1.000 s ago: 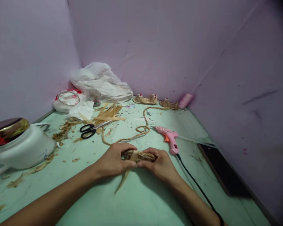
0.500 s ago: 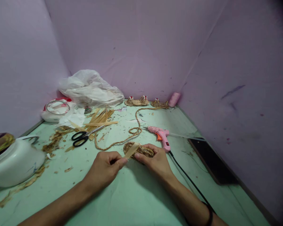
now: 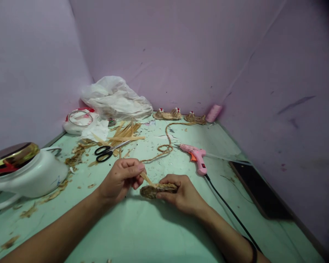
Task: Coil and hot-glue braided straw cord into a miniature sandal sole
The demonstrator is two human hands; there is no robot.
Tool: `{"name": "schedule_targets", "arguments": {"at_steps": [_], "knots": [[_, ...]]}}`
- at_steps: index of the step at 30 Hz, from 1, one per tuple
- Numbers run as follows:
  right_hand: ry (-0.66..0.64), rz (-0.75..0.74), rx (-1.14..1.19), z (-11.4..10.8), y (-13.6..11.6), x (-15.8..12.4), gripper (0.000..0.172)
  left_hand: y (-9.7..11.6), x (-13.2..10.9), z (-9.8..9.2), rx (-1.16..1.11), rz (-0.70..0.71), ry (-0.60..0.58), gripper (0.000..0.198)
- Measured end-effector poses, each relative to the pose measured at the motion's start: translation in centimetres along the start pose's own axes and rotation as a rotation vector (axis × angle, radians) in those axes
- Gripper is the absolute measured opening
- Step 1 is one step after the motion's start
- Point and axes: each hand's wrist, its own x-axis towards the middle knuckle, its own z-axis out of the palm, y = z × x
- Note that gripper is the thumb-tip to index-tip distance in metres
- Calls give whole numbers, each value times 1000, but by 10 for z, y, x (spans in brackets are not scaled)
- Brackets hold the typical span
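My right hand (image 3: 182, 193) grips the right end of a small oval piece of coiled, braided dried fibre (image 3: 150, 191), thumb in front and fingers behind. My left hand (image 3: 126, 179) pinches the free end of a flat, pale fibre strip (image 3: 146, 178). The strip runs down to the top edge of the oval piece; its other end is hidden there. Beyond my hands a braided fibre cord (image 3: 164, 149) lies looped on the green table (image 3: 120, 230). A pink glue gun (image 3: 194, 155) rests to the right of the cord.
Black-handled scissors (image 3: 106, 151) lie beside loose strips (image 3: 126, 133). Left stands a white pot (image 3: 35, 179). A plastic bag (image 3: 117, 98), two small woven slippers (image 3: 167, 115) and a pink thread spool (image 3: 214, 113) are along the wall. A dark phone-like slab (image 3: 259, 190) lies right.
My left hand has lifted the strip's end up and away from me. The oval piece has tilted and now shows more of its edge. The view has shifted slightly left.
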Motion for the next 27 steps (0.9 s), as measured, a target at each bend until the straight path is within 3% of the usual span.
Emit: {"name": "schedule_targets", "arguments": {"at_steps": [5, 9, 11, 15, 17, 23, 27], "knots": [[81, -25, -102, 2, 4, -2, 9, -1, -8, 0, 42, 55, -176, 31], [214, -203, -269, 3, 6, -4, 9, -1, -12, 4, 80, 8, -325, 28], [247, -342, -371, 4, 6, -5, 8, -1, -11, 5, 4, -20, -296, 26], [217, -561, -459, 2, 7, -5, 8, 0, -3, 3, -175, -72, -98, 21], [202, -590, -467, 2, 8, -5, 9, 0, -1, 2, -212, -88, -45, 18], [177, -619, -496, 1, 10, -5, 13, 3, -5, 5, -225, -93, -40, 15], [230, -616, -498, 2, 11, -6, 16, 7, -2, 8, -232, -114, 116, 15]]}}
